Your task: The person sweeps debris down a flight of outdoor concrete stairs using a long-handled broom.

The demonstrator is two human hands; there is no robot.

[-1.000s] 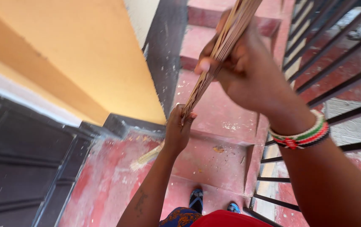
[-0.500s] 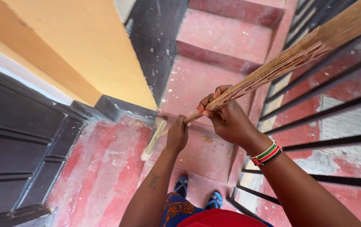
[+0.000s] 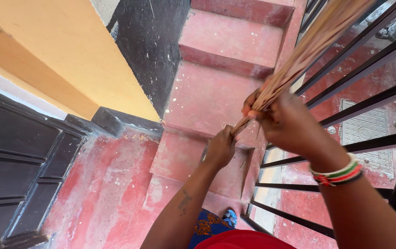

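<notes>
Head view: both hands, left hand [image 3: 220, 148] and right hand [image 3: 285, 123], clamp a bundle of thin straw-coloured broom sticks [image 3: 299, 53] above worn, speckled red concrete steps [image 3: 216, 99], beside black metal railing [image 3: 369, 83]

Both hands, left [image 3: 219, 148] and right [image 3: 286, 123], clenched, fingers curled.

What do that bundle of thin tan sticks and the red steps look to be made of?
The tan stick broom looks like dried plant ribs or reeds: many thin, stiff, matte strands bunched together. The red steps look like cement with a worn red coating: pale patches and white specks show through. The black railing looks like painted metal bars.
</notes>
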